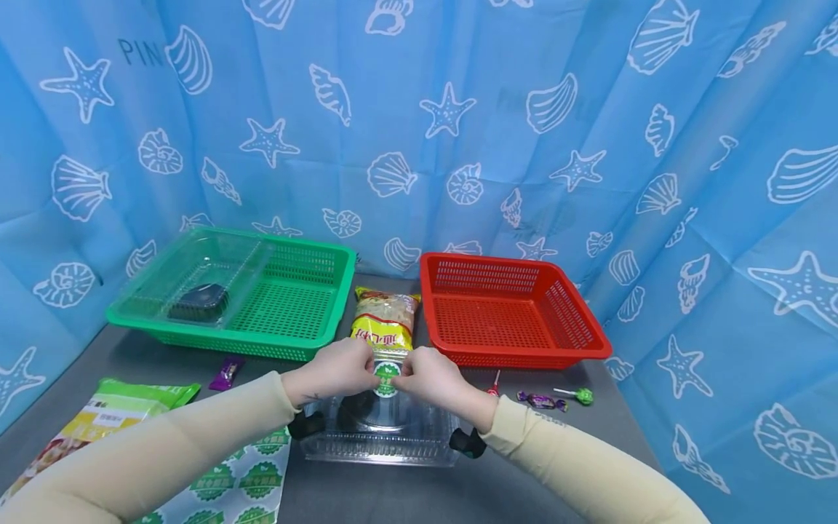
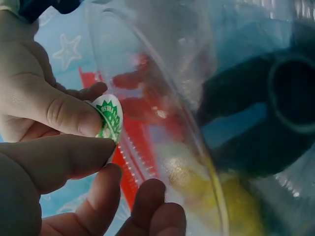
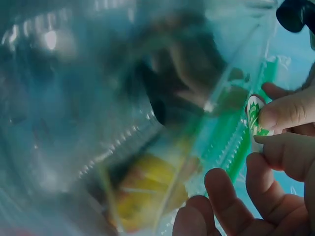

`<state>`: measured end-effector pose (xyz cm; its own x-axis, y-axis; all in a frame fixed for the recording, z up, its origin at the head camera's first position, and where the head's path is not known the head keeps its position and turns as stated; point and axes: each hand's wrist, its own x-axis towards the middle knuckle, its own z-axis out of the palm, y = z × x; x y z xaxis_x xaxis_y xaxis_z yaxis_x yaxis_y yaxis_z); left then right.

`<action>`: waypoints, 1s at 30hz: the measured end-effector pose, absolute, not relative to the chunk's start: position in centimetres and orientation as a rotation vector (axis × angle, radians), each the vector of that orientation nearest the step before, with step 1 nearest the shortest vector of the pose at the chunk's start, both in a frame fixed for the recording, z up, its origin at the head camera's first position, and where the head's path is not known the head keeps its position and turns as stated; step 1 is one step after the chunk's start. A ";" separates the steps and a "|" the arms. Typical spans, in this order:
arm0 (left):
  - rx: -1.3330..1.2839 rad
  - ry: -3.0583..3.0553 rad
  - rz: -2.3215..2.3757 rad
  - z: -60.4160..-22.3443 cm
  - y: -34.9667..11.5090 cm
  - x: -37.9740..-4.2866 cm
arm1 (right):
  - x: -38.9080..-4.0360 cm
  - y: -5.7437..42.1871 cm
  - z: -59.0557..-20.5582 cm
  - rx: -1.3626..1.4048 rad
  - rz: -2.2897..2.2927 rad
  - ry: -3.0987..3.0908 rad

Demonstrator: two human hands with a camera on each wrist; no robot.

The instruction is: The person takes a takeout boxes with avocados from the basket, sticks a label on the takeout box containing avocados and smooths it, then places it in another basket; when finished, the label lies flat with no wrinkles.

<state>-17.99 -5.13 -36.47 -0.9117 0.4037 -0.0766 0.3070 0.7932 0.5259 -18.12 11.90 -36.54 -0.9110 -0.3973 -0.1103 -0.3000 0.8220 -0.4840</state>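
Observation:
A round green-and-white sticker [image 1: 387, 379] is pinched between both hands at the far side of a clear plastic container [image 1: 380, 449]. My left hand [image 1: 337, 370] grips the sticker's left edge with thumb and index finger, while my right hand [image 1: 437, 378] holds its right edge the same way. In the left wrist view the sticker [image 2: 109, 118] stands right at the container's rim, slightly bent. Several fingertips of the left hand lie close to the clear wall. The right wrist view shows the sticker [image 3: 256, 118] edge-on between thumb and finger.
Behind the container lies a yellow food bag [image 1: 385, 320], between a green basket [image 1: 294, 342] holding a clear tray and a red basket [image 1: 517, 356]. Wrapped candies [image 1: 542, 401] and a green lollipop [image 1: 584, 396] lie right. A sticker sheet [image 1: 242, 473] and snack bag [image 1: 98, 422] lie left.

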 end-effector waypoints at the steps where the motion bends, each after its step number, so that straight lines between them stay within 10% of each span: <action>1: 0.570 2.805 0.746 -36.5 -5.1 -18.0 | -18.1 11.8 -36.6 -0.555 -0.659 2.816; 23: 0.691 3.011 0.257 -36.7 -4.1 -17.4 | -17.7 11.8 -36.5 -0.718 -0.251 2.935; 30: 0.973 2.916 0.133 -35.9 -5.4 -15.7 | -17.2 13.4 -35.9 -1.406 0.097 2.727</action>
<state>-15.66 -5.41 -35.92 -0.7981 0.6016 -0.0336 0.5960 0.7965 0.1020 -17.18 13.44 -35.92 -0.5785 -0.8104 -0.0929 -0.8149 0.5791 0.0229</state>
